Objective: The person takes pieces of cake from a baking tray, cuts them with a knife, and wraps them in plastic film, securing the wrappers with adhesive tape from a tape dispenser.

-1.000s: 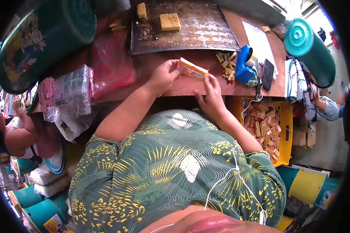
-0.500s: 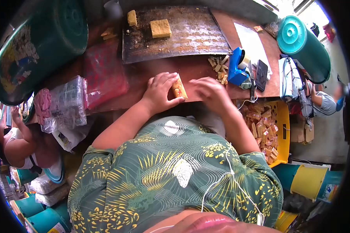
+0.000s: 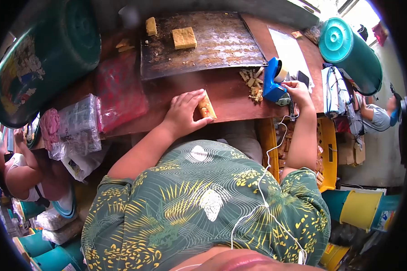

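Observation:
My left hand is closed around a wrapped bar of cake, holding it down on the table near the front edge. Its thumb presses the near end and the fingers lie along the far side. To the right stands a blue tape dispenser with a roll of tape. Reaching to the dispenser's right side, my right hand has thumb and forefinger pinched together by the roll, apparently on the tape's end; the thin strip itself is too small to make out.
A dark baking tray bears a cake block and a smaller piece. Trimmings lie beside the dispenser. A phone, plastic bags, green drums and a yellow crate with wrapped bars surround me. A co-worker is at left.
My right hand has moved right, from beside the wrapped bar to the tape dispenser, and its fingers have pinched together. My left hand keeps its hold on the bar.

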### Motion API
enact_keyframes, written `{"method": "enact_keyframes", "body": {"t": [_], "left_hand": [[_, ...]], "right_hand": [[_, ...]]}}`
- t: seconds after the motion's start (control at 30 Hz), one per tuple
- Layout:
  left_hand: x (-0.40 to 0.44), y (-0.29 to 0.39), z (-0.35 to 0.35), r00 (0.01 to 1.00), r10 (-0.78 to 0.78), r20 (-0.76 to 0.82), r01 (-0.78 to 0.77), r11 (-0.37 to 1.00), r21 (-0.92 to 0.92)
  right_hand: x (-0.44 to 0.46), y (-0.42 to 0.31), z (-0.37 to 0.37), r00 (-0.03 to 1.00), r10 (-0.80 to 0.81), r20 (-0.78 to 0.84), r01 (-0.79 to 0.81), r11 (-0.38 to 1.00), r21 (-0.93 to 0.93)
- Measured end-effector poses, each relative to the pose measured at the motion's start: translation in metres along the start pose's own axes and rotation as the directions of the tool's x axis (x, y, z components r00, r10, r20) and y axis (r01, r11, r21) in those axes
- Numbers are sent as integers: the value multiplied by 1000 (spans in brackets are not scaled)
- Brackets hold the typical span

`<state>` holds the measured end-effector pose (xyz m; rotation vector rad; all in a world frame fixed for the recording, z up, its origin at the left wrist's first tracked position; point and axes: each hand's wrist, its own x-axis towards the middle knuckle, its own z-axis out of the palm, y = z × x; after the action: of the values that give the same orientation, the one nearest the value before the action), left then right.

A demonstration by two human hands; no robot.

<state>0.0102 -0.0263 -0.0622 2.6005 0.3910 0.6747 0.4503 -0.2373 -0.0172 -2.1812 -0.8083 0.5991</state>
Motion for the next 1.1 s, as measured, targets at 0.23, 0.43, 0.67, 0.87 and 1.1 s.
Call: {"method": "enact_keyframes", "body": {"t": [0.23,0.43,0.67,0.87,1.1], "left_hand": [[0,-2,1,1000,7,-8,-7,1000,14],[1,-3,1,1000,3,9,-3,1000,12],[1,-3,1,1000,0,8,0,1000,-5],[2,-2,-2,1000,-8,12,8,1000,-11],[2,-3,-2,1000,-1,7,1,1000,-13]], "right_hand": [[4,-31,-3,995,87,56,-78,987,-140],[16,-9,6,998,49,42,-48,999,-17],[18,20,21,995,-77,-63,91,963,253],[10,13,17,959,-222,-176,273,889,368],[-43,-45,-8,854,-466,-230,461,884,-80]]}}
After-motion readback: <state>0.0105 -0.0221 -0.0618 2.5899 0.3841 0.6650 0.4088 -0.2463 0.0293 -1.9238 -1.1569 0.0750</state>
